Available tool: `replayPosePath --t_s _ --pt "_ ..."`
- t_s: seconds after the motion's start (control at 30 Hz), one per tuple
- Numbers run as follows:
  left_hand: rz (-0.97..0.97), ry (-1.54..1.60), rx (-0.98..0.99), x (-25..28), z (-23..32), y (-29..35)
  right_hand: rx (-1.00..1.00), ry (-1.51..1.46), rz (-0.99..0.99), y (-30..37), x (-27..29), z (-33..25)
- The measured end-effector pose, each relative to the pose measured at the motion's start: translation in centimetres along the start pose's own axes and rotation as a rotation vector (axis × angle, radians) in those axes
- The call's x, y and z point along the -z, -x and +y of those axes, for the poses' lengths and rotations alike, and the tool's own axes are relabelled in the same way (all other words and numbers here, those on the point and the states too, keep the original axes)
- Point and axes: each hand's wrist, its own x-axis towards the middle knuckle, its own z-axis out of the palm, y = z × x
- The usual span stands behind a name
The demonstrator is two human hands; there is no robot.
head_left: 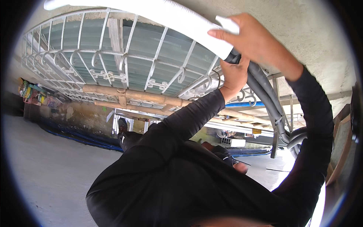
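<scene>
As both arms are raised overhead, the holdings from where I stand read thus. Item: one long white duct, lying leftward from the hands, its long axis curving from upper left down to an end at the grip. Item: the right hand, the nearer to the duct, pinching a small white piece between thumb and fingers, the thumb lying at the duct's end. Item: the left hand, just below that end, digits either side of something dark at its mouth; whether they press together, I cannot tell. Item: grey pipes, sloping down to the right from the left hand. Behind: a white window grille and a bamboo pole.
</scene>
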Motion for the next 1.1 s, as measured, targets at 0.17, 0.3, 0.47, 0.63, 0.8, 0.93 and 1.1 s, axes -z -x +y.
replayPosePath --t_s 0.17,0.3,0.47,0.63,0.8,0.93,1.1 --pt "-0.201 -0.139 -0.157 1.1 -1.3 1.3 -0.033 0.301 0.06 4.2 -5.0 -3.3" --pt "-0.371 -0.341 -0.201 3.4 -1.2 2.3 0.184 0.515 0.266 3.8 -9.2 -4.0" --pt "-0.463 -0.428 -0.216 5.2 -1.1 3.7 0.151 0.529 0.314 3.5 -10.9 -3.1" --pt "-0.403 -0.397 -0.158 5.6 -0.8 3.5 0.158 0.669 0.392 4.5 -11.3 -3.3" --pt "0.094 0.014 0.188 3.7 1.0 3.3 0.165 -0.049 0.412 4.6 -7.1 -2.0" --pt "0.132 -0.046 0.25 3.1 1.3 0.2 -0.079 -0.311 0.342 0.0 -3.5 3.3" --pt "-0.081 0.657 0.782 3.5 1.0 -4.9 -0.36 -0.703 -0.149 -2.6 -3.9 8.0"
